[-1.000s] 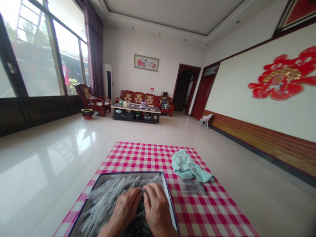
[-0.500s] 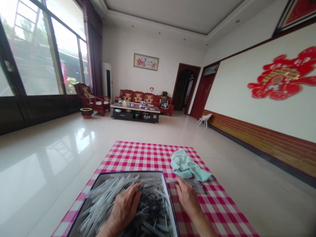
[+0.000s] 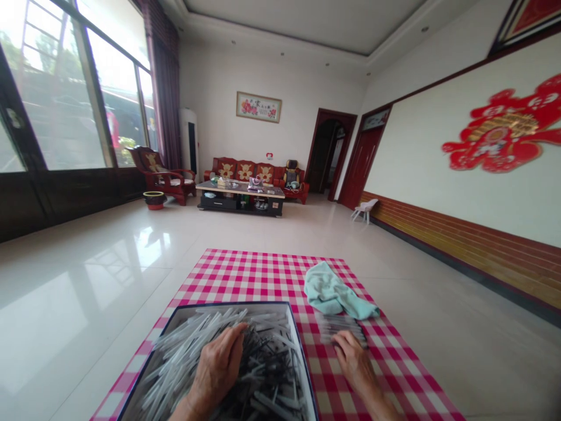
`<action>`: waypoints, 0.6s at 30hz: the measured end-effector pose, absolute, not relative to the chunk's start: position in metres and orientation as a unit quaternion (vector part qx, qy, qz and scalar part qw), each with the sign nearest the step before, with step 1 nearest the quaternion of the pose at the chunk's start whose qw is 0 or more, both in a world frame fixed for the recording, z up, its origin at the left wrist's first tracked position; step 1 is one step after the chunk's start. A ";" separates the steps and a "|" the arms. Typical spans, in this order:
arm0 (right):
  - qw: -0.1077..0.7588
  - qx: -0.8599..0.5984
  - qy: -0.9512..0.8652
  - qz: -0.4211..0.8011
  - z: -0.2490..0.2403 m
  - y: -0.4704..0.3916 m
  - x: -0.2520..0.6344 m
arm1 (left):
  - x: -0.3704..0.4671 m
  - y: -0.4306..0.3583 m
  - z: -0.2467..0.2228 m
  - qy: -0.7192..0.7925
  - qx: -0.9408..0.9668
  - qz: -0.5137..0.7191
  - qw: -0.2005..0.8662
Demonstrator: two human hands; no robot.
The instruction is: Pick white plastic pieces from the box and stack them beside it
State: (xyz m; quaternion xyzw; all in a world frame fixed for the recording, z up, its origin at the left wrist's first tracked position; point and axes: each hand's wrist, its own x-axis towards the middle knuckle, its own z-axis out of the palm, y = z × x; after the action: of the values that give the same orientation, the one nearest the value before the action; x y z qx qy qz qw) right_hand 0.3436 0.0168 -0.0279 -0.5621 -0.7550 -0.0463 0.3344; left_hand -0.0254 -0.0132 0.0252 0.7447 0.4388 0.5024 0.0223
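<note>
A shallow dark-rimmed box (image 3: 170, 327) on the cloth holds a heap of slim translucent pen-like sticks (image 3: 193, 342), many with dark parts. My left hand (image 3: 219, 356) is over the middle of the heap, thumb and fingers pinched together; what lies between them, if anything, is hidden. To the right of the box, several such sticks lie side by side in a row (image 3: 339, 324). My right hand (image 3: 353, 354) is at the near side of this row, fingers bent and closed on a pen-like stick, blurred and partly covered by the hand.
A pale green cloth (image 3: 331, 286) lies crumpled just beyond the row. Beneath everything is a pink-and-white checked tablecloth (image 3: 249, 278). Farther off stand a low coffee table (image 3: 239, 199), a red wooden sofa (image 3: 245, 169), an armchair (image 3: 164, 178) and a small stool (image 3: 364, 209).
My right hand has moved right and nearer to me, from beside the box's edge to the row, bringing a stick along. My left hand has shifted slightly left over the heap.
</note>
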 end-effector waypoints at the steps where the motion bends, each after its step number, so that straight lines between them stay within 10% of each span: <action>1: 0.338 -0.562 -0.754 -0.048 -0.030 0.018 0.343 | -0.026 -0.013 0.025 0.446 0.737 0.507 0.022; 18: 0.435 -0.491 -0.755 0.009 0.031 0.005 0.243 | -0.035 -0.009 0.031 0.558 0.604 0.567 0.053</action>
State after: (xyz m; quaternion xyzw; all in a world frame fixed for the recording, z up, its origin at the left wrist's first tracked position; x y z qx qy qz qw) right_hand 0.2431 0.0052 0.0307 -0.4908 -0.7546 0.0092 0.4354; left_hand -0.0352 -0.0088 0.0307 0.6043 0.5577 0.5665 0.0529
